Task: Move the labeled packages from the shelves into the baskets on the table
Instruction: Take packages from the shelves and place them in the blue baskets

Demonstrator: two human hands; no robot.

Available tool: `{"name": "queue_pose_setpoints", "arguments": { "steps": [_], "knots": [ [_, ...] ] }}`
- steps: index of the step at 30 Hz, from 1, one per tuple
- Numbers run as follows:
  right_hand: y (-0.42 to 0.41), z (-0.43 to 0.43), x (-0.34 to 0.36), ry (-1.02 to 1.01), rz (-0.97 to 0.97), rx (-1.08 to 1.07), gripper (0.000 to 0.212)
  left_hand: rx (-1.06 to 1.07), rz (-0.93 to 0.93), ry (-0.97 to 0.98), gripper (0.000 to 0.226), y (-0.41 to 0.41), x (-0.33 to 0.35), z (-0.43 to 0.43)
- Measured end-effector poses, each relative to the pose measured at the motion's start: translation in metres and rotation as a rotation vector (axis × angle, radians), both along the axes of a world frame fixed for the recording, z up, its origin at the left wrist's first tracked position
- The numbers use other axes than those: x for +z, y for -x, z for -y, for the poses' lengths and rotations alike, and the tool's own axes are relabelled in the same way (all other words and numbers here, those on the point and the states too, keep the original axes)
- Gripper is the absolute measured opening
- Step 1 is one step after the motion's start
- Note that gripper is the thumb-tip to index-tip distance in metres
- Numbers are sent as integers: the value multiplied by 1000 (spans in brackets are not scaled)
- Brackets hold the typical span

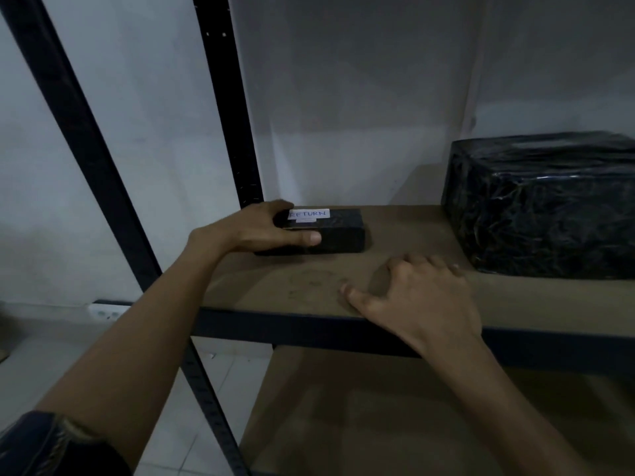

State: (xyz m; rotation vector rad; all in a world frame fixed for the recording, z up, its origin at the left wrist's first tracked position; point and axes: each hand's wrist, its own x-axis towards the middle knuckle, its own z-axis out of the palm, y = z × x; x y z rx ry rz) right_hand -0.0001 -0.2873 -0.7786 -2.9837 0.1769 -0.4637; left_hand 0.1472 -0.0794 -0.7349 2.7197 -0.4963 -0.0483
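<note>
In the head view, the person is looking down at a brown shelf (405, 235). A small black package (338, 233) is lying on it, close to the dark post (240, 132) at the left. A white label (308, 214) on top is showing the word RETURN. The package is lying flat, and its long side is running left to right along the shelf.

The left hand (254, 231) is the nearer one. It is gripping the left end of the package, with the fingers curling over the top and the thumb lying along the front side. The right end of the package is sticking out free.

The right hand (419, 297) is resting on the front part of the shelf, to the right of the small package and closer to the person. Its fingers are spreading loosely and holding nothing. It is not touching the package.

A big black package (543, 204) in shiny wrap is sitting farther right, well apart from the small one. I cannot see a label on it.

No basket is showing here, so I think the left hand is getting ready to lift the small package off the shelf and carry it away.
</note>
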Motion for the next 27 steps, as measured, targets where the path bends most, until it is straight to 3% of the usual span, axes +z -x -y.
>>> {"name": "queue_pose_setpoints", "arguments": {
  "steps": [3, 8, 10, 14, 17, 22, 27],
  "knots": [
    [0, 0, -1, 32, 2, 8, 81, -9, -56, 116, 102, -2, -4, -8],
    [0, 1, -1, 51, -16, 25, 83, -82, 12, 133, 64, -6, -8, -7],
    [0, 2, -2, 59, -10, 30, 84, -101, 112, 116, 65, -4, -8, -7],
    [-2, 2, -2, 65, -8, 33, 83, -142, 524, 6, 83, 3, -14, -10],
    [-2, 2, -2, 54, -15, 41, 82, -115, 649, -18, 97, 9, -21, -11],
    [-2, 2, -2, 45, -19, 48, 81, -89, 723, -32, 94, 6, -25, -12],
    [-2, 1, -3, 38, -7, 45, 80, -117, 671, 28, 92, 8, -30, -14]
  ]
}}
